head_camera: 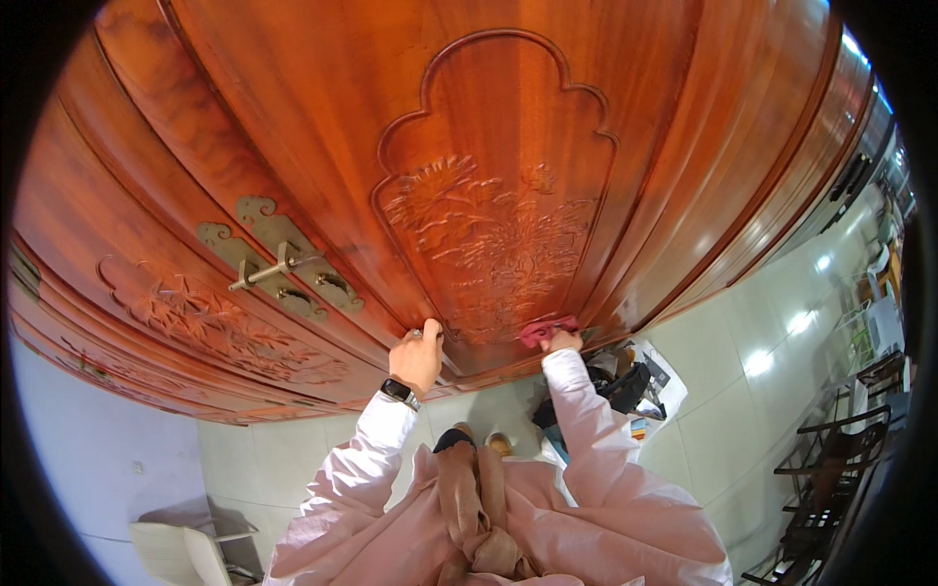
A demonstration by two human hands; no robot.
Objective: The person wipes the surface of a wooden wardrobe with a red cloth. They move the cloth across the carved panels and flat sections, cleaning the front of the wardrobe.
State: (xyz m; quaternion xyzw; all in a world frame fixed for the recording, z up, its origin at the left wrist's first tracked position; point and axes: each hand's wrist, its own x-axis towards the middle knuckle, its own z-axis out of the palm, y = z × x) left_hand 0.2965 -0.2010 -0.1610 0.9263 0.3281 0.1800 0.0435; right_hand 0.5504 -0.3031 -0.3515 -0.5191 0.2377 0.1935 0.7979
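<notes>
A red-brown wooden cabinet (330, 95) with carved doors rises right in front of me. My right hand (563, 343) grips a crumpled red cloth (548, 329) against the lower right part of a door panel, below the carved chrysanthemum relief (513, 242). Lower on the left side of that panel, my left hand (418, 359) is at the wood with its fingers curled in; no object shows in it, and its palm side is hidden. A watch (399, 392) is on my left wrist. Brass latch plates with a sliding bolt (271, 271) join the doors to the left.
Black bags (623, 388) and papers (670, 388) lie on the tiled floor (718, 351) by my right arm. A cream chair (183, 549) stands at lower left near a pale wall (110, 439). Dark wooden chairs (828, 469) line the right side.
</notes>
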